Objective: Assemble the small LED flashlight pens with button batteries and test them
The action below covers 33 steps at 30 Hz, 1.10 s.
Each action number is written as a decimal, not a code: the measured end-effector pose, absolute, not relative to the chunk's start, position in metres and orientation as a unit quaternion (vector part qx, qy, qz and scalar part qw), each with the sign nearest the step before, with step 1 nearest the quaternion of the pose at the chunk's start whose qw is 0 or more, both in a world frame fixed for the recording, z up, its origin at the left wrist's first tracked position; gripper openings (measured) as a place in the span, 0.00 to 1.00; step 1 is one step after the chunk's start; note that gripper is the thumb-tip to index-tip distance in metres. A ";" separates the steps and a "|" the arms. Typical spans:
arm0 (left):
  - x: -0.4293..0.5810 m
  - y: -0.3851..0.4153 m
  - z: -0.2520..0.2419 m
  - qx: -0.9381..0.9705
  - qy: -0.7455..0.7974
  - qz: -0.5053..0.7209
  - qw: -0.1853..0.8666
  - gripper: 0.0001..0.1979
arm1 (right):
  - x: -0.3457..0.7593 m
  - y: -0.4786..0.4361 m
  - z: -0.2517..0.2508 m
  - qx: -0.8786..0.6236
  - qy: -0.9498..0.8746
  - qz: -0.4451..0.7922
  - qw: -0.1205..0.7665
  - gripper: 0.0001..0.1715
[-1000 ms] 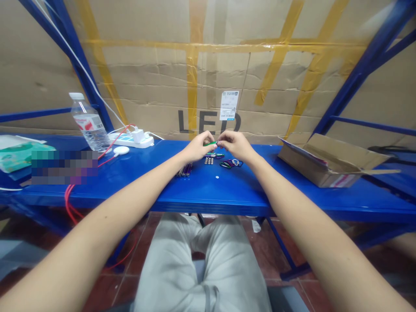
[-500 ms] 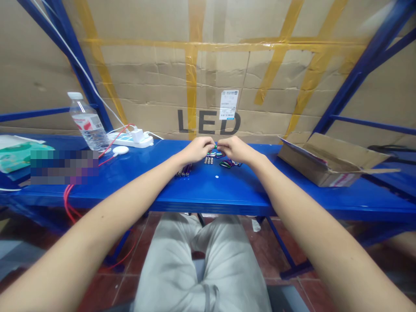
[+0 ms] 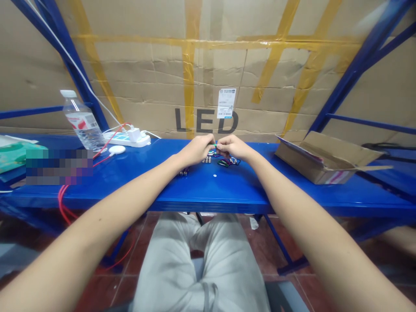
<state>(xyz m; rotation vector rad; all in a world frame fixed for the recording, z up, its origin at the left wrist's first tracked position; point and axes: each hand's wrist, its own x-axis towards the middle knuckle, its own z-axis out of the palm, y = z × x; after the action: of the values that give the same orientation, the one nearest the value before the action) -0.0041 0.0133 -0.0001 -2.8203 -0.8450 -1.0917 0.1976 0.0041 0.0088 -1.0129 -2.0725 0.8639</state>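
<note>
My left hand point(image 3: 198, 148) and my right hand point(image 3: 234, 146) meet above the blue table, fingertips almost touching. Both pinch a small green piece point(image 3: 215, 147), mostly hidden by the fingers, so its kind does not show. Just below my left fingers lie several small round silvery pieces point(image 3: 207, 160) in rows. Beneath my right hand rest metal carabiners point(image 3: 227, 162) in green, purple and other colours. Dark slim tubes with shiny ends point(image 3: 184, 171) are partly covered by my left wrist.
An open cardboard box point(image 3: 328, 167) stands at the right. On the left are a water bottle point(image 3: 83, 123), a white power strip point(image 3: 130, 138), a round white charger point(image 3: 117, 150) and red cables point(image 3: 63, 201). A small white disc point(image 3: 215, 175) lies near the table's point(image 3: 240, 190) front.
The camera view has shifted slightly. My hands stay together on the green piece, with the right fingers curled a little lower. More of the dark tubes is now covered by my left wrist.
</note>
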 end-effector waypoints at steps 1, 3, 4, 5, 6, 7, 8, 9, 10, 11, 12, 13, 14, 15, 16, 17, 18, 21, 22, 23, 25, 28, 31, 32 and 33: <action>-0.004 0.013 0.000 -0.897 -0.264 -0.354 0.008 0.05 | 0.197 0.004 0.008 -0.384 -0.776 0.364 0.344 0.12; -0.003 0.012 -0.001 -0.895 -0.258 -0.363 0.020 0.05 | 0.195 0.004 0.007 -0.376 -0.735 0.432 0.363 0.10; -0.003 0.012 -0.001 -0.895 -0.258 -0.364 0.025 0.05 | 0.194 0.005 0.006 -0.372 -0.715 0.464 0.368 0.10; -0.002 0.012 -0.001 -0.894 -0.259 -0.364 0.030 0.05 | 0.194 0.005 0.005 -0.368 -0.697 0.491 0.371 0.09; -0.002 0.011 -0.001 -0.895 -0.260 -0.361 0.036 0.05 | 0.193 0.005 0.005 -0.364 -0.682 0.513 0.372 0.09; -0.001 0.011 -0.001 -0.895 -0.262 -0.358 0.042 0.05 | 0.193 0.005 0.005 -0.360 -0.671 0.531 0.372 0.09; -0.001 0.011 -0.001 -0.896 -0.264 -0.354 0.047 0.05 | 0.193 0.004 0.005 -0.357 -0.661 0.545 0.371 0.10; 0.000 0.010 -0.001 -0.896 -0.266 -0.351 0.052 0.05 | 0.193 0.004 0.005 -0.356 -0.653 0.557 0.370 0.10; 0.000 0.010 0.000 -0.896 -0.267 -0.349 0.056 0.05 | 0.193 0.004 0.006 -0.357 -0.645 0.568 0.366 0.10; 0.000 0.010 0.000 -0.896 -0.268 -0.348 0.057 0.05 | 0.193 0.004 0.006 -0.358 -0.638 0.579 0.360 0.11; 0.000 0.010 0.000 -0.896 -0.270 -0.349 0.056 0.05 | 0.193 0.004 0.007 -0.358 -0.634 0.589 0.352 0.11; 0.000 0.010 0.000 -0.895 -0.271 -0.351 0.054 0.05 | 0.193 0.004 0.008 -0.358 -0.631 0.596 0.344 0.11; 0.000 0.010 0.000 -0.894 -0.273 -0.353 0.049 0.05 | 0.193 0.004 0.009 -0.358 -0.631 0.600 0.338 0.12; 0.000 0.010 0.000 -0.892 -0.275 -0.355 0.042 0.05 | 0.192 0.003 0.010 -0.360 -0.633 0.599 0.333 0.12; 0.000 0.010 0.001 -0.891 -0.277 -0.359 0.031 0.04 | 0.192 0.003 0.011 -0.366 -0.637 0.592 0.332 0.12; 0.000 0.011 0.001 -0.889 -0.278 -0.364 0.016 0.04 | 0.192 0.002 0.013 -0.374 -0.643 0.578 0.335 0.11; 0.000 0.011 0.002 -0.884 -0.280 -0.374 0.001 0.03 | 0.192 0.001 0.014 -0.385 -0.652 0.557 0.342 0.12; -0.002 0.014 0.002 -0.859 -0.297 -0.415 -0.039 0.01 | 0.195 -0.002 0.020 -0.432 -0.702 0.434 0.364 0.14; -0.003 0.016 0.002 -0.850 -0.305 -0.428 -0.047 0.01 | 0.197 -0.003 0.022 -0.449 -0.726 0.376 0.360 0.14; -0.005 0.018 0.001 -0.842 -0.312 -0.437 -0.054 0.02 | 0.200 -0.003 0.023 -0.464 -0.754 0.313 0.342 0.13; -0.009 0.023 0.000 -0.831 -0.325 -0.446 -0.066 0.02 | 0.204 -0.003 0.024 -0.479 -0.810 0.208 0.266 0.10; -0.015 0.027 -0.002 -0.820 -0.343 -0.452 -0.072 0.01 | 0.206 -0.002 0.021 -0.493 -0.847 0.137 0.142 0.05; -0.016 0.027 -0.001 -0.815 -0.356 -0.452 -0.069 0.01 | 0.203 -0.001 0.018 -0.511 -0.846 0.119 0.093 0.04; -0.016 0.026 0.000 -0.814 -0.359 -0.451 -0.068 0.01 | 0.201 -0.001 0.017 -0.513 -0.846 0.116 0.087 0.04; -0.016 0.025 0.000 -0.815 -0.359 -0.450 -0.068 0.01 | 0.200 -0.001 0.016 -0.513 -0.847 0.115 0.083 0.04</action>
<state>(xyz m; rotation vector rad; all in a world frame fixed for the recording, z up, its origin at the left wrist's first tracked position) -0.0157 0.0254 0.0003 -2.6765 -1.1800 -1.4786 0.1998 -0.0009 0.0157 -1.5316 -2.5274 0.3435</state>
